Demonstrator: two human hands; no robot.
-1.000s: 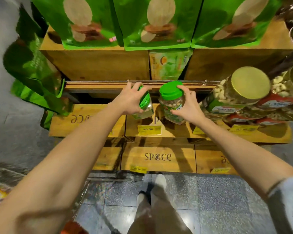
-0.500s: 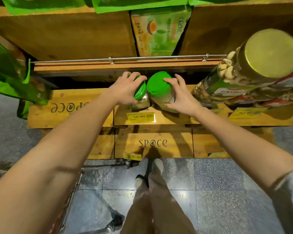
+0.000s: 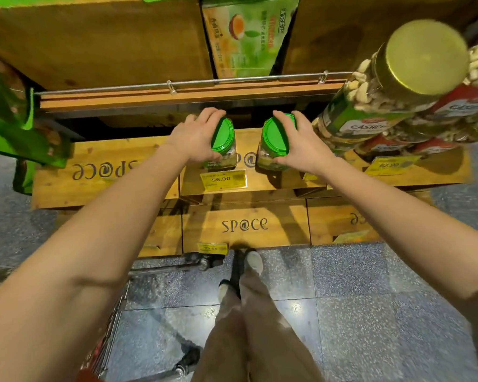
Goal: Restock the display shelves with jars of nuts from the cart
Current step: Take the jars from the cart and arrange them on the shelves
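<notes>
I see grainy wooden crate shelf (image 3: 108, 172), my left grip (image 3: 196, 136) wrapped round the left jar (image 3: 223, 142), right grip (image 3: 301, 144) round the right jar (image 3: 273, 144), both clear, squarish, glossy green lids, apart at the shelf's front

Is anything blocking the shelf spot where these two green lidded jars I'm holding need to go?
Nothing visible. The left hand holds the left jar and the right hand the right jar, both at the wooden shelf above the 56.90 tag; the cashew jars stand apart, further right.
</notes>
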